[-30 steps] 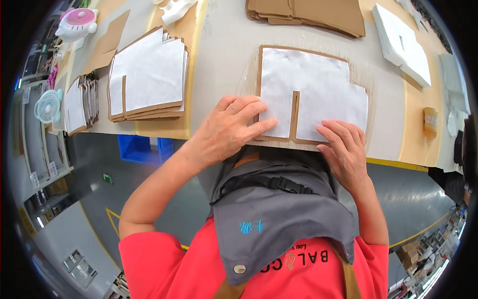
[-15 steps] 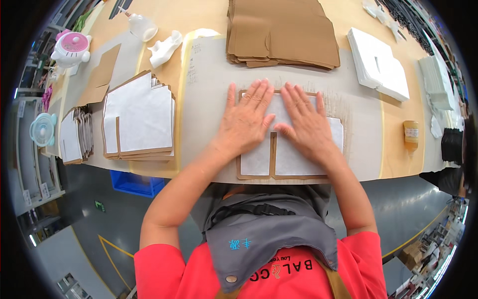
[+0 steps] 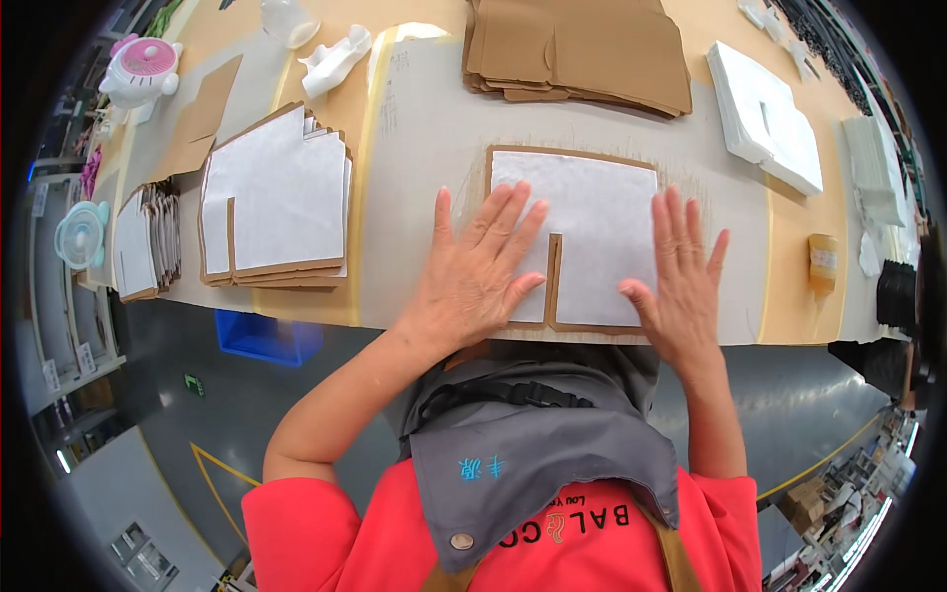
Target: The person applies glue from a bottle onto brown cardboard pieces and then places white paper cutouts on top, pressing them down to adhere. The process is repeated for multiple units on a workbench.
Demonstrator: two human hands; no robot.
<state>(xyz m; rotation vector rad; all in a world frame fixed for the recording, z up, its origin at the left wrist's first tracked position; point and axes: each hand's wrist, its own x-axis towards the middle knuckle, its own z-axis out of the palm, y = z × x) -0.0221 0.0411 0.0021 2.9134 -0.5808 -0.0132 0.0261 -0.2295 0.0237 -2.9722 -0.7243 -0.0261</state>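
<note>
A white sheet (image 3: 597,202) with a narrow slot lies on a slightly larger brown panel (image 3: 554,281) near the front edge of the table. Brown shows along the borders and through the slot. Flat over the left part of the sheet is my left hand (image 3: 478,271), its fingers spread and nothing held. My right hand (image 3: 686,271) is at the right edge, also open and empty, thumb reaching over the white surface. Whether the palms press down or hover just above cannot be made out.
Brown panels (image 3: 577,49) are stacked at the back. To the left are white-faced panels (image 3: 281,192) and more standing pieces (image 3: 148,242). White sheets (image 3: 764,118) are piled at the right, near an amber bottle (image 3: 822,263). Two small fans (image 3: 143,69) stand far left.
Both hands have come back from the far part of the sheet toward me and moved apart, the right one out to the right edge. More of the white surface is uncovered.
</note>
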